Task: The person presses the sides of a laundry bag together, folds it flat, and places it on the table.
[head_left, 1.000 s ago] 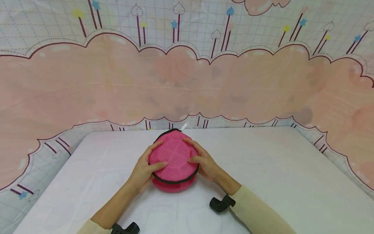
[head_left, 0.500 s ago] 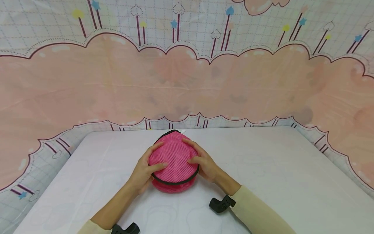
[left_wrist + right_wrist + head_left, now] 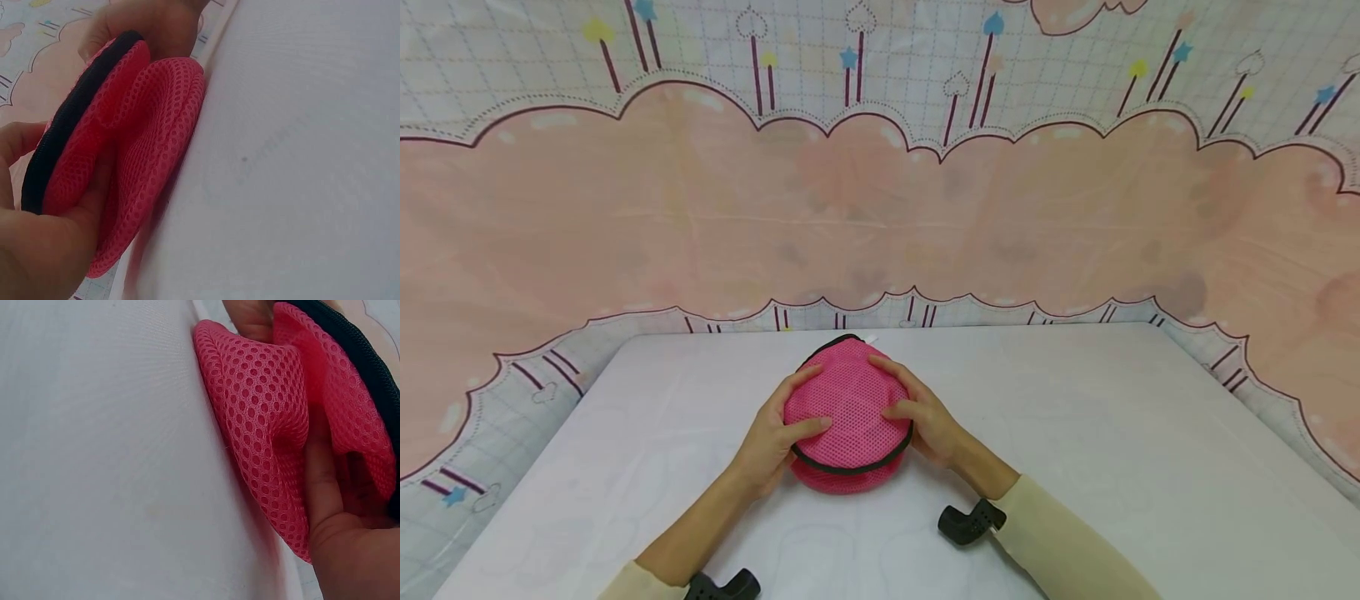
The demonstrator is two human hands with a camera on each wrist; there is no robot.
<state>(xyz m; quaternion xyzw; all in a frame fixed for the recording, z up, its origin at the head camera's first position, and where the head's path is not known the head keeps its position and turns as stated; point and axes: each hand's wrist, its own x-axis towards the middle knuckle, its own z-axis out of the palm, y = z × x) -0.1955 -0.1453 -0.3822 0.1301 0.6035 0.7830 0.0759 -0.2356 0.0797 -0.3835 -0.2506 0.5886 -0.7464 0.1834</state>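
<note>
Pouch: pink mesh pouch [image 3: 848, 414], black zip rim, on the white desk [image 3: 1075, 433].
Hands: left hand [image 3: 771, 437] and right hand [image 3: 925, 417] curl round its sides.
Advice: squeeze evenly, keeping the rim level.

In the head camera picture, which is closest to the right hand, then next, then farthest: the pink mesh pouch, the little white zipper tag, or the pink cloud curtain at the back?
1. The pink mesh pouch: the right hand holds its right side, touching it.
2. The white zipper tag: at the pouch's far edge, just beyond the fingers.
3. The pink cloud curtain: behind the table, farthest away.
</note>
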